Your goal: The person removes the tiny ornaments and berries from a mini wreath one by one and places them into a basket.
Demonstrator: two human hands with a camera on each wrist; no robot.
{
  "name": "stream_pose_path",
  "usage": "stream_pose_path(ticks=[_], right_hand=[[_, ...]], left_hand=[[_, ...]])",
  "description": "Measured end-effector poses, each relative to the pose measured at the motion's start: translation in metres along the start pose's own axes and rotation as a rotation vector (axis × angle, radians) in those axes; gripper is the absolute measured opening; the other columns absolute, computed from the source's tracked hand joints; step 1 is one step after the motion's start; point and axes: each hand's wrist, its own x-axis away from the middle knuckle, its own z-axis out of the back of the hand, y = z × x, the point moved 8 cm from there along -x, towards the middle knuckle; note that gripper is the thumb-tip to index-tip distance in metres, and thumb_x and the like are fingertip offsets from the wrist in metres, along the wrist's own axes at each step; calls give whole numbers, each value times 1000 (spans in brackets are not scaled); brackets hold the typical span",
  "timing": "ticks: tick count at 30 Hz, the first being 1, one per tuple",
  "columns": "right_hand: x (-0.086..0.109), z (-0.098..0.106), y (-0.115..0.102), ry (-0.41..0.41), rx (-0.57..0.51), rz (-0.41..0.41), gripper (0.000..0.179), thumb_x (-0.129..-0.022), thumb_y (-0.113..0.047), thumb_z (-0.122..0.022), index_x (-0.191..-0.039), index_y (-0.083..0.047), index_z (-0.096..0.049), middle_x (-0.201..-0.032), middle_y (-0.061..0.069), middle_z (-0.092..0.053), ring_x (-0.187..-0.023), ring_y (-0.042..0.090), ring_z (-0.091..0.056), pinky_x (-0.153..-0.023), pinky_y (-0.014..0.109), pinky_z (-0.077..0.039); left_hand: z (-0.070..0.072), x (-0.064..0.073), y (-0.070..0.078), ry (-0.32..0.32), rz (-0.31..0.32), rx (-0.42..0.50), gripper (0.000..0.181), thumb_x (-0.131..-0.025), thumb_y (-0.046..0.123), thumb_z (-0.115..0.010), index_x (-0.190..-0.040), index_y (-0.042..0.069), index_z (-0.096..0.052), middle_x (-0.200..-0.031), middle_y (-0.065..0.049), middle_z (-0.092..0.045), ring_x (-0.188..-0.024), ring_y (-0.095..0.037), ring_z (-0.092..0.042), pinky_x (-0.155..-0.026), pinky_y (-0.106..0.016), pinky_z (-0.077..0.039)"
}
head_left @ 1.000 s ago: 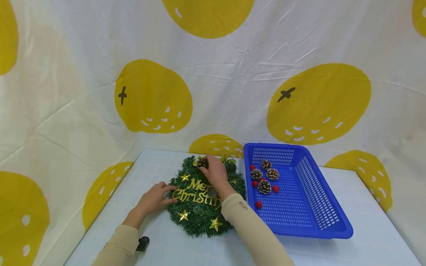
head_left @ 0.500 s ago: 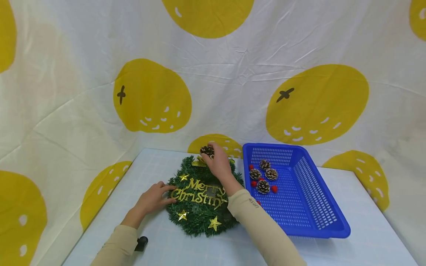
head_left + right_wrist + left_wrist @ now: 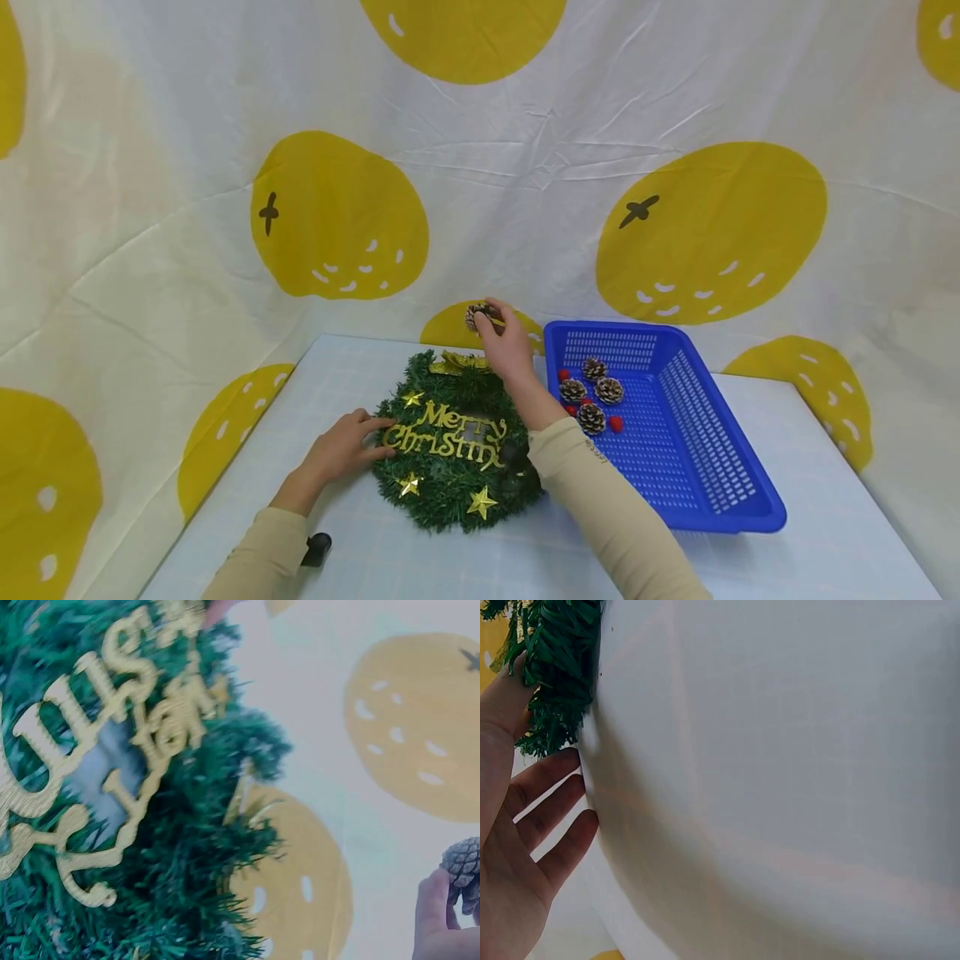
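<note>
My right hand (image 3: pixel 510 346) pinches a pine cone (image 3: pixel 476 317) between thumb and fingers, raised above the far edge of the wreath. In the right wrist view the same pine cone (image 3: pixel 463 871) shows at the right edge, clear of the greenery. The green tinsel wreath (image 3: pixel 442 508) lies flat on the table, bearing gold "Merry Christmas" lettering (image 3: pixel 442 442), gold stars (image 3: pixel 482 502) and a gold bow (image 3: pixel 453 362). At its left side my left hand (image 3: pixel 341 450) rests with extended fingers touching the rim. The left wrist view shows the fingers (image 3: pixel 544 817) spread against the table beside the tinsel.
Right of the wreath stands a blue plastic basket (image 3: pixel 738 433) holding several pine cones (image 3: pixel 591 418) and red balls (image 3: pixel 616 423). A small black object (image 3: pixel 317 550) lies beside the left forearm. A fruit-printed cloth (image 3: pixel 487 225) hangs behind the table (image 3: pixel 420 575).
My right hand has lifted the pine cone up and away from the top of the wreath, slightly to the right, uncovering the lettering. The left hand has stayed at the wreath's left edge.
</note>
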Motion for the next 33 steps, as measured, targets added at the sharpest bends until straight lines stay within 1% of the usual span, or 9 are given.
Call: stream_pose_path(ticks=[3,6,8,11,14,17,24,29,33], right_hand=[[0,3,1,8,-99,-65,53,-99,-40,-59,-146,-22,-44,-142,6,-47,-123,24,-53,-98,41,-47],[0,6,2,14,-104,-84,59,-95,-42,-64,-146,-22,-43,-141,6,-46,-123,25,-51,-97,43,-47],[0,9,1,12,-49,-64,61,-93,-41,-67,-146,-22,-43,-141,6,-46,-124,26,-51,-96,44,-47],[1,15,-3,-4,91,14,60,-95,-38,-66,-147,-18,-43,-141,10,-48,-124,28,-52,-96,45,-47],[2,24,-10,3,246,97,58,-95,-34,-66,-146,-15,-45,-137,13,-53,-120,30,-56,-94,44,-49],[3,36,-14,25,348,132,56,-95,-33,-67,-145,-16,-48,-132,13,-58,-114,30,-60,-89,46,-51],[1,62,-7,61,379,126,59,-92,-32,-71,-145,-16,-49,-136,13,-56,-114,29,-62,-89,45,-52],[1,78,-2,86,404,118,62,-91,-41,-69,-144,-15,-50,-139,14,-54,-112,30,-63,-85,46,-53],[0,87,1,79,418,103,64,-92,-44,-67,-146,-15,-48,-140,14,-53,-112,30,-63,-82,46,-54]], left_hand=[[1,1,1,1,4,0,56,-85,49,-71,-132,21,-63,-94,-2,-50,-75,-14,-42,-53,-31,-37],[1,1,1,3,7,2,56,-85,48,-72,-132,20,-63,-95,-3,-51,-76,-14,-44,-54,-32,-38],[0,2,1,1,7,2,56,-85,48,-72,-132,20,-63,-97,-3,-52,-78,-15,-45,-55,-32,-39],[-1,2,2,-2,1,5,56,-85,48,-71,-132,20,-63,-97,-3,-52,-79,-14,-46,-55,-32,-40],[0,2,2,0,-4,14,55,-85,48,-72,-132,20,-63,-96,-3,-52,-78,-14,-44,-55,-32,-39],[1,2,2,6,-9,13,55,-85,48,-72,-132,20,-63,-95,-2,-51,-77,-14,-43,-55,-32,-38],[3,1,3,8,-20,10,54,-86,47,-72,-132,19,-63,-96,-3,-51,-77,-14,-44,-55,-32,-38],[3,1,3,4,-16,14,54,-85,45,-73,-131,19,-63,-96,-4,-52,-77,-15,-44,-55,-33,-39],[2,1,3,4,-12,11,54,-85,46,-73,-131,19,-63,-96,-4,-52,-78,-15,-45,-55,-33,-39]])
